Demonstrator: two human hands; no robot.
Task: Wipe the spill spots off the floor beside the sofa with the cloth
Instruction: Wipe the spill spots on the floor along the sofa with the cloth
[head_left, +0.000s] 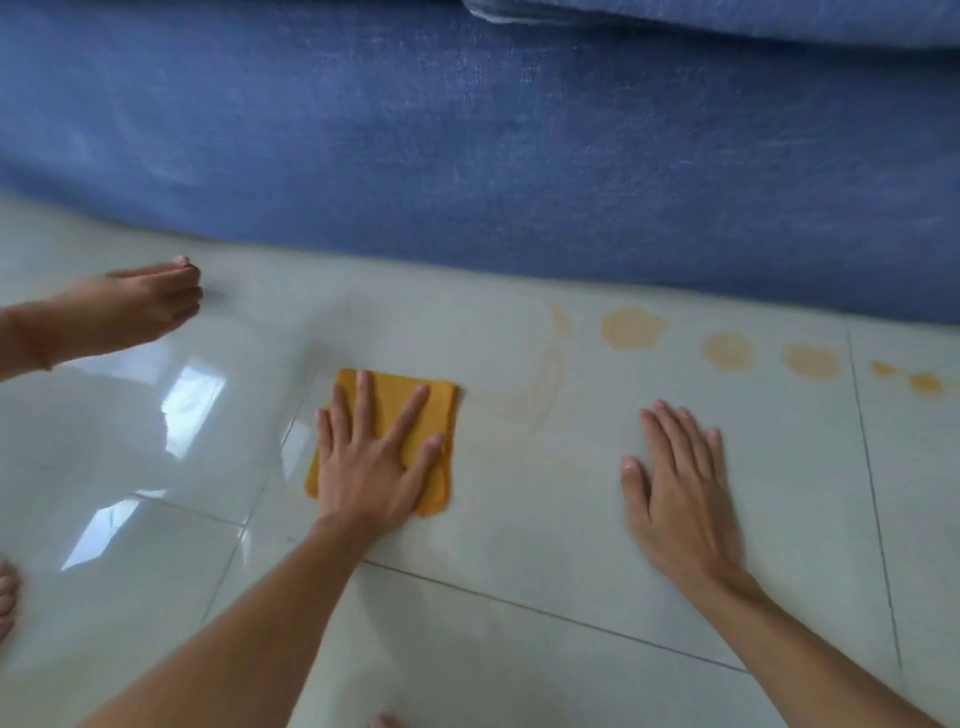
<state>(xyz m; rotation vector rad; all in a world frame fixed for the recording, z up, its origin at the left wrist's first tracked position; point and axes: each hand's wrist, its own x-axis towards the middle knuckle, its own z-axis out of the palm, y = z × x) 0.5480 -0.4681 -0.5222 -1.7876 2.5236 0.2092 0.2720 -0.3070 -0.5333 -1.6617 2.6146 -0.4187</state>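
Note:
A folded orange cloth (390, 387) lies flat on the pale glossy tiled floor (519, 519). My left hand (374, 467) presses down on the cloth with its fingers spread. My right hand (680, 488) rests flat on the bare tile to the right, holding nothing. Several yellow-orange spill spots (634, 327) run in a row along the foot of the blue sofa (467, 156), off to the right of the cloth. A faint curved smear (543, 384) sits between the cloth and the spots.
A bare foot (124, 306) rests on the floor at the left, near the sofa's base. Another foot (6, 597) shows at the left edge and a toe (384, 721) at the bottom edge. Dark grout lines cross the tiles.

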